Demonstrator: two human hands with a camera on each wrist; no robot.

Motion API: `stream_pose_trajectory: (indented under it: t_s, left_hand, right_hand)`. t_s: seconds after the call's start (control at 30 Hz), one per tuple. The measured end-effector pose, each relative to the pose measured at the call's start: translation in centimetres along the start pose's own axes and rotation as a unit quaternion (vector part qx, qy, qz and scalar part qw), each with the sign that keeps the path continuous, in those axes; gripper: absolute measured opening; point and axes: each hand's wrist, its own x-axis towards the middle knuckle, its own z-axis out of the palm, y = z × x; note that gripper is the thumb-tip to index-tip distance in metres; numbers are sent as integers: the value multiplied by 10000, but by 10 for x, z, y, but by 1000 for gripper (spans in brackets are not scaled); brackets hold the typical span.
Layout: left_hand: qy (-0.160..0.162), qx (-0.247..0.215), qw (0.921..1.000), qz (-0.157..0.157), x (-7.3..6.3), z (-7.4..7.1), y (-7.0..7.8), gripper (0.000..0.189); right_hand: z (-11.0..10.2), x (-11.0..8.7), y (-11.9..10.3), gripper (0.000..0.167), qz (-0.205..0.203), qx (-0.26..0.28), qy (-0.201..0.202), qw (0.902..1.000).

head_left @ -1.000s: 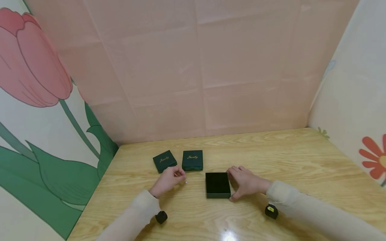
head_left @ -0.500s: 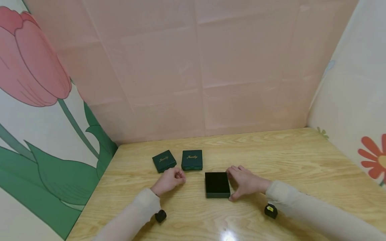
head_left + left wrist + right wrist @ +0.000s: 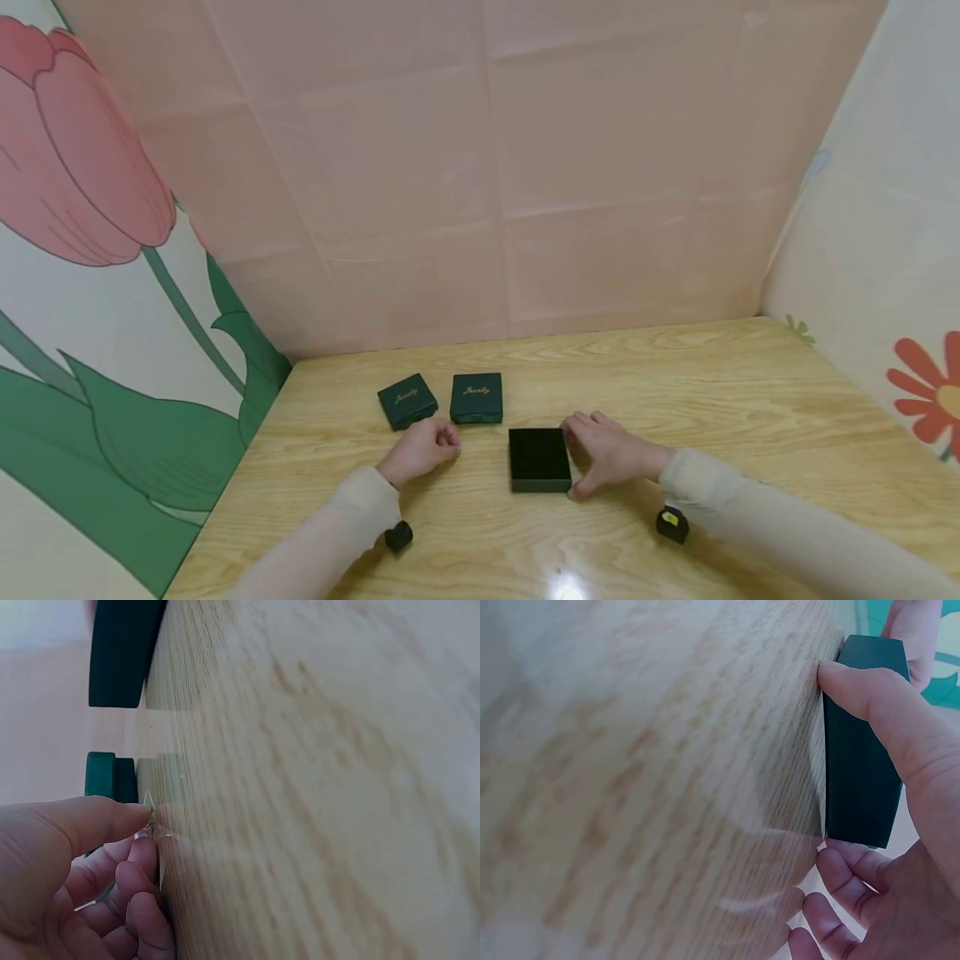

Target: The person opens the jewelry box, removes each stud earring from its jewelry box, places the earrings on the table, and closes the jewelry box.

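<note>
1. Fingers of the left hand (image 3: 421, 448) have drawn in since a second ago, pinching a small clear shiny piece (image 3: 144, 833).
2. Right hand (image 3: 611, 454) grips the square dark-green, black-topped box (image 3: 541, 485), lower centre.
3. Probably mid-pickup; next calls for a firm pinch.

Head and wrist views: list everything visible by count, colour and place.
Wood-grain table: 1, light brown, foreground
Square boxes with gold script: 2, dark green, table's rear left
Black-topped square box: 1, dark green sides, mid-table
Tiny shiny item: 1, clear or silvery, pinched by bare left hand
Sheet backdrop: 1, pink, behind table
Flower-printed panels: 2, whitish, both sides
Wrist devices: 2, black, below sleeves
Sleeves: 2, cream, forearms
Left hand: 1, beside green boxes
Right hand: 1, bare, holding black-topped box
</note>
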Motion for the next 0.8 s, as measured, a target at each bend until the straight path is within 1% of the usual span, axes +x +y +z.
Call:
stream_pose_trajectory:
  t_s: [0.23, 0.43, 0.53, 0.6, 0.67, 0.73, 0.8]
  left_hand:
    - [-23, -34, 10000, -13, 0, 0, 1, 7]
    - [-29, -43, 10000, -26, 0, -1, 2, 6]
    - [-74, -136, 9999, -70, 0, -3, 4, 5]
    - [-112, -227, 9995, -177, 0, -6, 6, 4]
    - [-88, -190, 9995, -235, 1, -12, 10, 4]
    - [-8, -85, 9995, -294, 3, -19, 14, 5]
    - [152, 60, 9995, -269, 5, -30, 19, 6]
  right_hand:
    - [0, 0, 0, 81, 37, -8, -48, 10000]
    - [0, -1, 0, 81, -68, -16, 22, 10000]
    - [0, -1, 0, 81, -80, -28, 41, 10000]
    - [0, -1, 1, 81, -47, -36, 31, 10000]
    - [0, -1, 1, 81, -10, -44, 18, 10000]
    - [1, 0, 1, 81, 24, -53, 6, 10000]
    - [1, 0, 2, 82, 27, -65, 6, 10000]
